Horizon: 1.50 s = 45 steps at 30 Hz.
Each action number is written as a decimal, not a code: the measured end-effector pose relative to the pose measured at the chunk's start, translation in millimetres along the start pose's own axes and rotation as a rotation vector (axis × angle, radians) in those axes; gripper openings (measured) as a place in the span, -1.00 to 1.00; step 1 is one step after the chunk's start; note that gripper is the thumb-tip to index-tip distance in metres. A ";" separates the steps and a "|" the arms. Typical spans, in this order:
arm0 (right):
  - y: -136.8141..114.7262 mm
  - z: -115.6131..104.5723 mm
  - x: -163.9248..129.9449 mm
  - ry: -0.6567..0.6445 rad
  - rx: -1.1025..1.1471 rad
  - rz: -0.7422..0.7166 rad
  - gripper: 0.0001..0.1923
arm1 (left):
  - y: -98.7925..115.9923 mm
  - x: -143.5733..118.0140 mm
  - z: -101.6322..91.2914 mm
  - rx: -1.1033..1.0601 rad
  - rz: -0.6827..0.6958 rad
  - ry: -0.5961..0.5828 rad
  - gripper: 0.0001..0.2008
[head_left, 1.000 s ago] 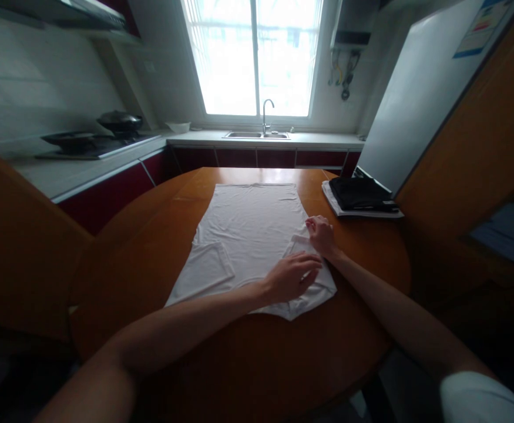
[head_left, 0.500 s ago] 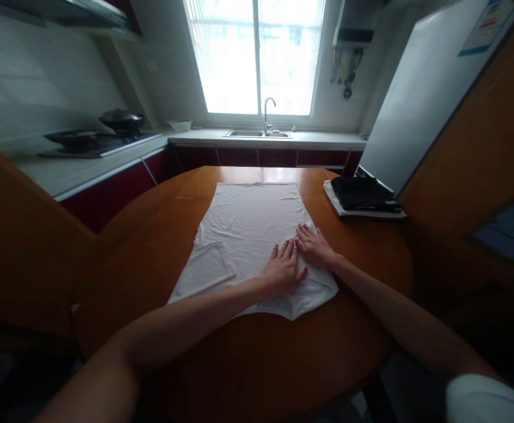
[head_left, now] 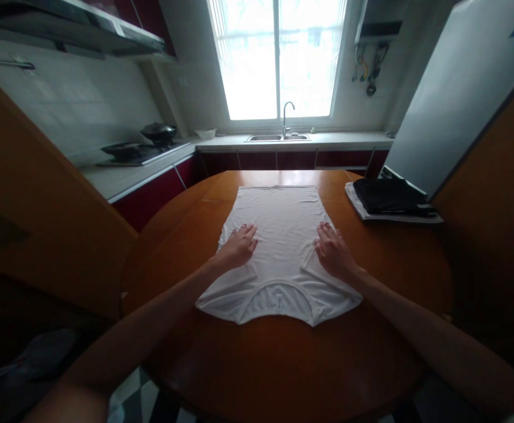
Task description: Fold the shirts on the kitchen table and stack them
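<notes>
White shirt (head_left: 278, 247): spread flat at centre of round wooden worktop (head_left: 283, 364), collar at near edge. Left hand (head_left: 238, 247): palm down, fingers extended, grasping nothing, on shirt's left side. Right hand (head_left: 333, 252): likewise flat and released, on right side, forearms angled inward.

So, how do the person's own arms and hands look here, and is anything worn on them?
Both forearms are bare up to the frame edge; no sleeve shows in this picture. The left hand and the right hand wear no gloves. No watch, bracelet or ring can be seen, though the dim light hides small details. The fingernails look slightly light or glossy.
</notes>
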State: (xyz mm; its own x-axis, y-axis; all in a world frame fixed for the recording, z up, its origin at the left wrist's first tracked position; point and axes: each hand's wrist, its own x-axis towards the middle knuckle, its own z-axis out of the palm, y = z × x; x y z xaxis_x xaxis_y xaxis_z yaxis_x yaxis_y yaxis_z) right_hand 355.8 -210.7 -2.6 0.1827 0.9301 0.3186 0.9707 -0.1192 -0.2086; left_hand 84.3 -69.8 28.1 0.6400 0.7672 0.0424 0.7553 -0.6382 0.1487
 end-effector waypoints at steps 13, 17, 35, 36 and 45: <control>-33.8 -23.4 -33.5 -0.137 0.008 -0.330 -0.82 | -34.2 -3.5 35.9 0.076 -0.040 -0.014 -0.37; -37.1 -26.2 -37.1 -0.132 -0.090 -0.380 -0.79 | -35.5 -2.8 37.4 0.061 -0.041 -0.017 -0.36; -2.2 4.8 -17.6 -0.196 -0.069 0.020 -0.29 | -30.9 -5.0 33.4 0.052 -0.034 -0.010 -0.37; -1.2 7.0 -17.3 -0.228 -0.071 0.033 -0.27 | -30.4 -5.6 32.9 0.054 -0.035 -0.008 -0.37; 9.7 7.9 -20.9 -0.247 -0.081 0.056 -0.20 | -31.7 -7.5 33.0 0.027 -0.045 0.030 -0.41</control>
State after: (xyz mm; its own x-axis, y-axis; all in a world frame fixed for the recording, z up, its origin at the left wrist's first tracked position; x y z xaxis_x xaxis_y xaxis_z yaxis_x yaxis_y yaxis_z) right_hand 360.2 -228.6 -18.6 0.2023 0.9767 0.0716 0.9713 -0.1907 -0.1420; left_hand 60.3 -57.4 -9.5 0.6013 0.7962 0.0665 0.7867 -0.6046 0.1248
